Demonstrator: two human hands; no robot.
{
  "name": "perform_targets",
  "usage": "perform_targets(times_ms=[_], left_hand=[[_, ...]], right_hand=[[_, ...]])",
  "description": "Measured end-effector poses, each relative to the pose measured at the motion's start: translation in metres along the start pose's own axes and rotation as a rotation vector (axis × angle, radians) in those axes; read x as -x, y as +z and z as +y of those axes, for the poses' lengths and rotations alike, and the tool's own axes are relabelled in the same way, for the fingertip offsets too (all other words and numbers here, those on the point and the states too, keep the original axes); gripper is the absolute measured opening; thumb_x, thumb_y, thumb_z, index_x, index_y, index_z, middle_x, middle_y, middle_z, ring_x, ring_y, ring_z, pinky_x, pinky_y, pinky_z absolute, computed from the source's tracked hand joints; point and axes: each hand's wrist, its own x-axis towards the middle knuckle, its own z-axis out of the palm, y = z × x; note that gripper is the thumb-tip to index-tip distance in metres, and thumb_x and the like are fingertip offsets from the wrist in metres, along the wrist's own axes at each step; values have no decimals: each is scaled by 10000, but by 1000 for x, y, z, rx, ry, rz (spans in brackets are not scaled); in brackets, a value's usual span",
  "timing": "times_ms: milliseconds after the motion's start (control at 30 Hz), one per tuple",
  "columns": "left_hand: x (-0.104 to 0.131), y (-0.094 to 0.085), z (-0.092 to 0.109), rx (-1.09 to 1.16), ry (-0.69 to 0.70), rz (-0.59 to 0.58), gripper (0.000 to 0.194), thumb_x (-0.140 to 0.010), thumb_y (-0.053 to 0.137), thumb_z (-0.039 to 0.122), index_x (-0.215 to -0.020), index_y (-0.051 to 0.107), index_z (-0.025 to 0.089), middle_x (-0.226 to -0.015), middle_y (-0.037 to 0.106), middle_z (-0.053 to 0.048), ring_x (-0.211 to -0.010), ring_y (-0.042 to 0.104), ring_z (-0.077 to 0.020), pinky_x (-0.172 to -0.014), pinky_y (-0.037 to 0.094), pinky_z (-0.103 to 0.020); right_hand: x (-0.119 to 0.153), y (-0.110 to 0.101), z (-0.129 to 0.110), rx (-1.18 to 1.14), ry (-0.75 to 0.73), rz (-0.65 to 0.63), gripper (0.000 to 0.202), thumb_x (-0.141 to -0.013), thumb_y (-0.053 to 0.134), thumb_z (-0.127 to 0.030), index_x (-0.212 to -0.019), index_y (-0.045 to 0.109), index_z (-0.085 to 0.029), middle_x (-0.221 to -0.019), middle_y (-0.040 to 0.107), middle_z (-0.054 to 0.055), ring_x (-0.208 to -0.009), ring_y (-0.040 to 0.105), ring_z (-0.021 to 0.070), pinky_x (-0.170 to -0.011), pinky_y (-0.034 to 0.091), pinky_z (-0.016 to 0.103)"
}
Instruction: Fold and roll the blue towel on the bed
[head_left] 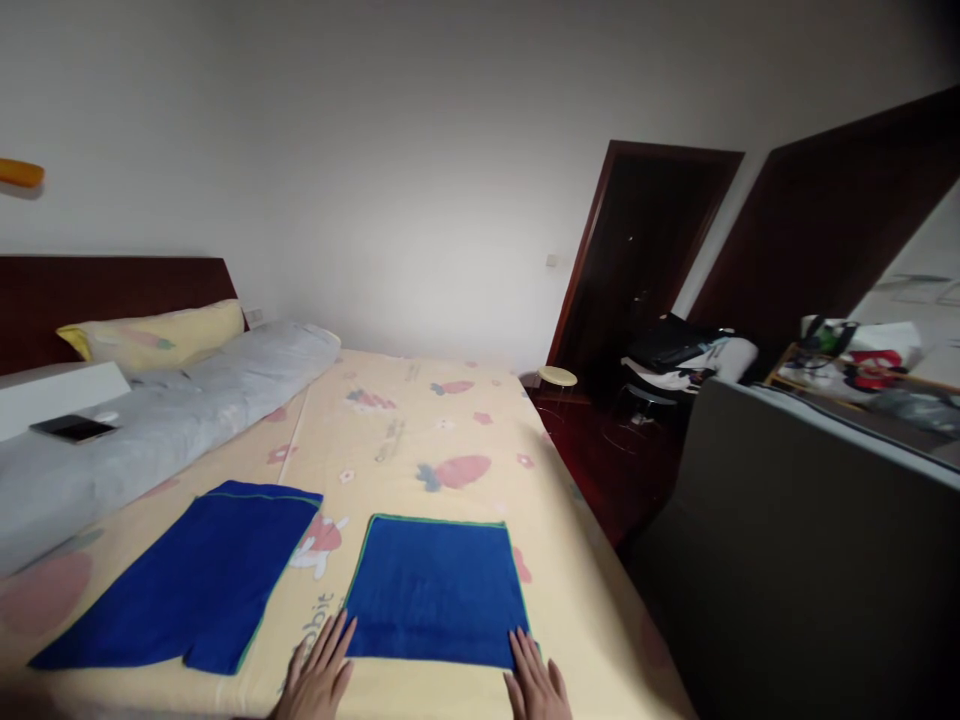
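A blue cloth [439,590] with a green edge lies flat, roughly square, on the patterned yellow bed sheet [420,400]. My left hand [319,672] rests with outstretched fingers at its lower left corner. At the lower right corner, the fingers of my right hand [534,680] lie spread, the fingertips touching the cloth's edge. Neither hand grips anything. To the left, a second, darker blue cloth [195,580] is spread on the sheet, its top edge slightly folded and a notch in its lower edge.
A grey rolled quilt [172,420] runs along the bed's left side, with a dark tablet [73,429] on it and a yellow pillow [169,337] behind. Right of the bed stand a round stool [557,376] and a large dark panel [810,560].
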Motion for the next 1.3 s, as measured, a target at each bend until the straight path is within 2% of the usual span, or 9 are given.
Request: perform_targets(times_ms=[200,333,433,533,733,933,1067,1167,1300], left_hand=[[-12,-9,-7,2,75,16,621,-841,412,156,-1402,381,421,-1493,435,36,-1385,406,-211,-1133,229,-481],[-22,-21,-5,-40,87,-16,699,-770,414,69,-1370,447,426,-1501,416,40,-1384,408,-213,-1110,249,-507],[-23,-25,-6,-81,93,19,709,-765,428,58,-1367,457,431,-1518,391,43,-1390,397,-208,-1093,284,-478],[-21,-18,-12,-100,119,67,712,-782,414,53,-1383,438,433,-1525,377,54,-1389,399,-194,-1081,309,-446],[-22,0,-32,-108,207,79,690,-787,439,51,-1314,501,492,-1419,528,123,-1306,503,-159,-1039,361,-382],[-28,-11,-39,7,239,90,592,-778,510,104,-1242,584,464,-1356,603,103,-1273,534,-149,-1031,375,-362],[-21,-27,-33,110,128,22,444,-770,530,148,-1076,695,424,-1198,716,70,-1215,580,-195,-1040,367,-425],[-12,-35,-25,184,29,32,295,-741,550,182,-865,739,371,-1007,775,56,-1124,618,-227,-1015,375,-453],[-17,-37,-18,408,-160,100,159,-656,582,192,-659,702,296,-858,759,40,-976,651,-207,-898,460,-345]], right_hand=[[-13,-10,7,-13,-55,-105,552,-878,371,-198,-1407,433,-342,-1424,505,-1,-1283,518,218,-971,474,389],[-23,-20,10,38,-94,-74,540,-848,429,-205,-1358,498,-366,-1410,528,-10,-1301,501,249,-986,443,431],[-27,-25,12,65,-65,-14,539,-842,471,-252,-1366,486,-374,-1429,514,1,-1291,510,266,-975,438,446],[-25,-24,17,70,-89,40,558,-847,495,-293,-1394,442,-387,-1440,504,2,-1269,531,262,-955,442,426],[-19,-20,26,70,-208,-20,470,-867,482,-246,-1316,542,-370,-1324,610,-11,-1187,599,223,-896,457,360],[-22,-28,22,37,-174,-25,405,-875,497,-283,-1266,594,-315,-1299,633,9,-1226,570,235,-938,417,375],[-21,-36,22,-82,-127,-102,375,-862,465,-239,-1178,650,-320,-1216,690,7,-1200,587,220,-952,397,372],[-19,-51,19,-216,-45,-163,344,-854,437,-218,-1059,693,-324,-1097,732,11,-1091,636,199,-933,406,357],[-25,-70,9,-356,69,-151,295,-861,430,-327,-941,712,-292,-1030,716,48,-990,641,221,-888,442,376]])
